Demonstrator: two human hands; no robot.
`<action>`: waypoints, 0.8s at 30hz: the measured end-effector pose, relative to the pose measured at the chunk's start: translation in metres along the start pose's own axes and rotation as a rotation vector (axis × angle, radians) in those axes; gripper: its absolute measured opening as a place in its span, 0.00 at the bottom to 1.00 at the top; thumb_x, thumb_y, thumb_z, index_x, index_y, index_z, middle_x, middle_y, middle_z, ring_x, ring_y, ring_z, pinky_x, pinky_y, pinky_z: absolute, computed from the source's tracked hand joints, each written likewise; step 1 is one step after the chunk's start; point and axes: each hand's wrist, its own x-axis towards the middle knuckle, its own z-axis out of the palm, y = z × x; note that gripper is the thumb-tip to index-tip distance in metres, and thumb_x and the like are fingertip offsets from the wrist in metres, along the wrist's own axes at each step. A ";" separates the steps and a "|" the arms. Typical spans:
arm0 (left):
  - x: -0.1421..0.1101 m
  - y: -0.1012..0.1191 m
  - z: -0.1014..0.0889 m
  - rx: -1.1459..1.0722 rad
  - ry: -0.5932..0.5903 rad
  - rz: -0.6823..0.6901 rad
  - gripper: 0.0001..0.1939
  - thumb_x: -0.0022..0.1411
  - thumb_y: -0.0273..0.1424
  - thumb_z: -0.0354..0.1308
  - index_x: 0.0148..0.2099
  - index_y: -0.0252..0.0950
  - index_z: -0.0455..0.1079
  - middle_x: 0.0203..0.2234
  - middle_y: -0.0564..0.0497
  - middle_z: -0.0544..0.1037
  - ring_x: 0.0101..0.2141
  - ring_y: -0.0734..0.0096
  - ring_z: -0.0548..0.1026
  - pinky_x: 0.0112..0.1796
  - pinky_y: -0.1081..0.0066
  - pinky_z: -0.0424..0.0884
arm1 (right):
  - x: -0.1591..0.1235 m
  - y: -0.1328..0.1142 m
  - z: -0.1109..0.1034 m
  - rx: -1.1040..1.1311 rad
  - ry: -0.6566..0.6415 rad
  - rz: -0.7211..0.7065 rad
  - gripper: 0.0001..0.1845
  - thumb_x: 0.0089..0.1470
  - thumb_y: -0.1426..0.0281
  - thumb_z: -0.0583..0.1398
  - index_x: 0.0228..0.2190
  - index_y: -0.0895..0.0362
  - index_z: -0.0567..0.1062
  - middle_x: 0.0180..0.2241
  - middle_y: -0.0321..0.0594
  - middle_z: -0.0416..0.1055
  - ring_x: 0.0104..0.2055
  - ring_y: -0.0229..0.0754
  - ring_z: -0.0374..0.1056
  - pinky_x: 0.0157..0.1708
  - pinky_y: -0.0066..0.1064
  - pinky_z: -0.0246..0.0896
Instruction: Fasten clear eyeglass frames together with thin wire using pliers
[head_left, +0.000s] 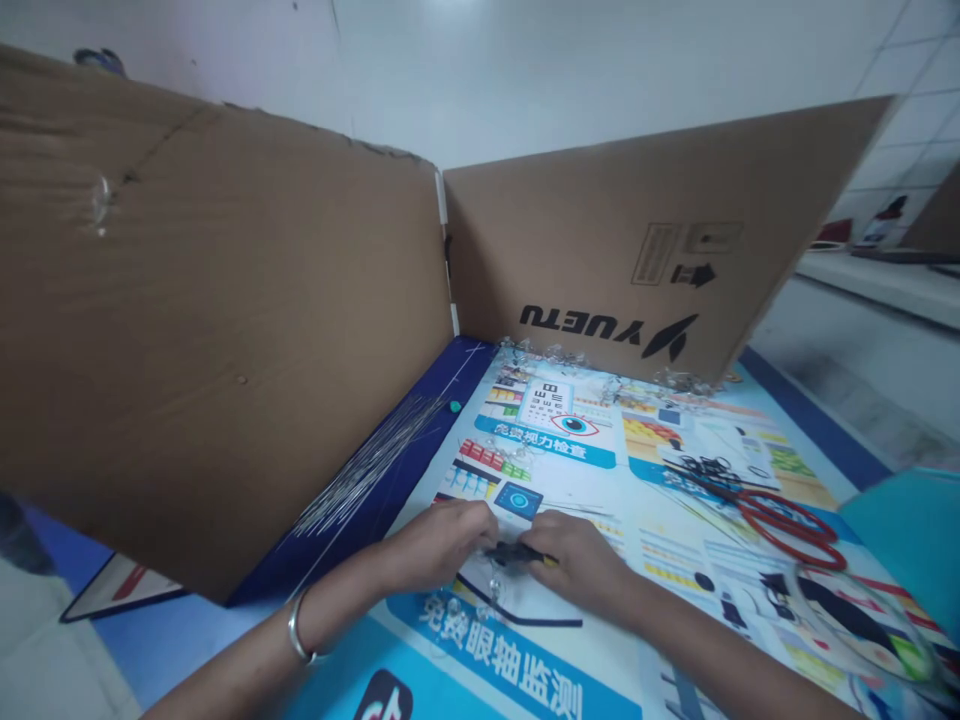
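A pale wall [570,70] fills the back. In front of it stand two brown boards, meeting at a corner: the left board [225,300] is plain, the right board [600,220] bears an upside-down "YUETU". A printed sheet [585,485] with a dark blue border spreads below them, and beyond the right board runs a white counter [877,285] with a small bottle [883,225] on it. A turquoise thing [907,550] juts in at the right edge.

The two hands work low in the middle, over the sheet. The right hand [581,560] is wrapped around dark pliers [517,552], which point toward the left hand [442,540]. The left hand's fingers curl in near the tip of the pliers; I cannot tell whether they pinch anything. A bangle [295,630] circles the left wrist.

A bundle of thin wires [367,465] lies along the blue border, beside the left board. Well to the right of the hands lie red-handled scissors [739,495], with a tangle of black loops [712,468] just beside them. A bent black strip [547,622] rests below the pliers, near some clear beads [495,590]. More clear bits [686,382] line the foot of the right board. Near the wires sits a tiny green piece [455,407].
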 end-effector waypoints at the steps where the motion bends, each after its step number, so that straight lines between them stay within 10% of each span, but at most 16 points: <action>1: 0.001 0.001 0.000 -0.001 0.007 -0.023 0.09 0.64 0.28 0.42 0.38 0.35 0.63 0.34 0.47 0.73 0.36 0.67 0.71 0.36 0.69 0.65 | 0.000 0.000 -0.005 -0.015 -0.004 0.003 0.08 0.55 0.69 0.56 0.32 0.55 0.76 0.30 0.39 0.72 0.36 0.41 0.66 0.35 0.28 0.56; 9: 0.024 0.016 0.008 0.056 0.062 -0.172 0.08 0.62 0.26 0.43 0.35 0.36 0.63 0.30 0.51 0.72 0.32 0.70 0.70 0.32 0.74 0.62 | -0.013 0.043 -0.074 -0.181 0.023 0.206 0.09 0.53 0.66 0.56 0.33 0.56 0.75 0.33 0.41 0.72 0.37 0.44 0.66 0.35 0.31 0.55; 24: 0.054 0.022 0.024 -0.192 0.085 -0.215 0.02 0.60 0.25 0.52 0.33 0.35 0.64 0.28 0.54 0.70 0.30 0.73 0.68 0.32 0.75 0.61 | -0.021 0.084 -0.053 -0.262 0.006 0.315 0.10 0.52 0.63 0.56 0.32 0.54 0.74 0.32 0.39 0.72 0.34 0.42 0.67 0.30 0.28 0.54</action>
